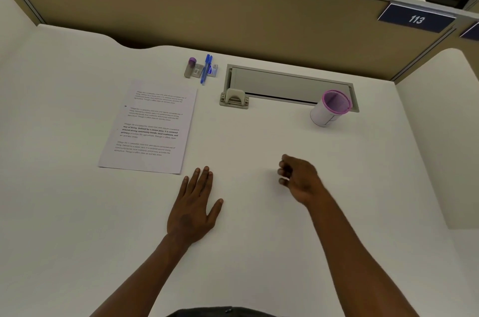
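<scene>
White desk [259, 252] filled the cubicle, with a beige partition [207, 5] behind. Left hand [193, 209] lay flat on it, fingers straight and together, thumb out, just below the sheet [149, 126], near its corner but not touching. Right hand [298, 179] had loosely curled fingers and held nothing. Pens [206, 69], punch [234, 99] and cup [329, 109] stood farther back.

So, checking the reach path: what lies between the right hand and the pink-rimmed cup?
Only bare desk between right hand and cup, in the head view.

Printed sheet [147, 127] flat on desk [246, 135]
</scene>
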`<state>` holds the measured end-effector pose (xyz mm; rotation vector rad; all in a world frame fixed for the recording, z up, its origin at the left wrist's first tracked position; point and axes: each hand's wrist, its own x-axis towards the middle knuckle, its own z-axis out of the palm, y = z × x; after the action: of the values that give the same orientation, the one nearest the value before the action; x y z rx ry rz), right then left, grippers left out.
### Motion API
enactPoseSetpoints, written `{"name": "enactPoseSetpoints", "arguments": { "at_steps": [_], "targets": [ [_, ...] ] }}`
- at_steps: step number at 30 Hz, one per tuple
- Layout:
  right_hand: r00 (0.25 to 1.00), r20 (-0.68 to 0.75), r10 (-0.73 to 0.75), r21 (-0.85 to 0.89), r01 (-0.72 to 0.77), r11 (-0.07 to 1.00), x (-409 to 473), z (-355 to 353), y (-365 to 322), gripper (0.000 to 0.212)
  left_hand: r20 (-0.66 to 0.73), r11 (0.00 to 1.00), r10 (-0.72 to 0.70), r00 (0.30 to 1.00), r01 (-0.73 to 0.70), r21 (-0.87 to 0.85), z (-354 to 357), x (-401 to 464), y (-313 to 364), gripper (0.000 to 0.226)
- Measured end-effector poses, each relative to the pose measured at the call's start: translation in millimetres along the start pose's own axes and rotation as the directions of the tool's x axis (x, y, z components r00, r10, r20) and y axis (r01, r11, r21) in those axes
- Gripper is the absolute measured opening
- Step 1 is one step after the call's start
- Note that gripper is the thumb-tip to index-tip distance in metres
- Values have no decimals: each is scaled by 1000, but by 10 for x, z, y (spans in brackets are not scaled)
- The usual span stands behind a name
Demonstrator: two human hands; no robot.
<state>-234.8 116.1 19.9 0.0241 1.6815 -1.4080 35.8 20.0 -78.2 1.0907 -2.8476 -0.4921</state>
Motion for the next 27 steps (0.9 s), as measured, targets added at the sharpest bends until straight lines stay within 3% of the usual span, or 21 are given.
{"name": "enactPoseSetpoints", "arguments": {
  "at_steps": [4, 8, 10, 14, 16, 19, 23, 27],
  "targets": [
    [998, 13, -56, -91, 57, 994, 47, -226, -284, 10, -11, 1000, 8, 1000, -8, 1, 2, 4, 3, 76],
    [996, 53, -66, 78, 62, 995, 147, -317, -631, 12, -31, 1000, 11, 999, -11, 0, 48, 15, -17, 76],
    [990, -20, -139, 88, 141, 986, 282, -416, -965, 10, -36, 1000, 17, 999, -16, 7, 66, 21, -31, 77],
    [894, -286, -344, -279, 266, 923, 614, -636, -1660, 11, -46, 1000, 18, 999, -18, 2, 84, 20, -41, 77],
    [821, -302, -485, -540, 271, 796, 815, -721, -1848, 24, -45, 1000, 12, 999, -12, 7, 84, 18, -42, 77],
    [753, -276, -597, -874, 62, 482, 1058, -789, -1930, 17, -32, 1000, 9, 999, -8, 13, 92, 15, -42, 77],
    [755, -183, -629, -981, -93, 173, 1178, -750, -1972, 26, -25, 1000, 0, 1000, 0, 26, 91, 21, -48, 77],
    [719, -152, -679, -987, -144, 69, 1166, -756, -1973, 23, -38, 1000, 2, 999, -1, 24, 78, 17, -33, 76]
  ]
}}
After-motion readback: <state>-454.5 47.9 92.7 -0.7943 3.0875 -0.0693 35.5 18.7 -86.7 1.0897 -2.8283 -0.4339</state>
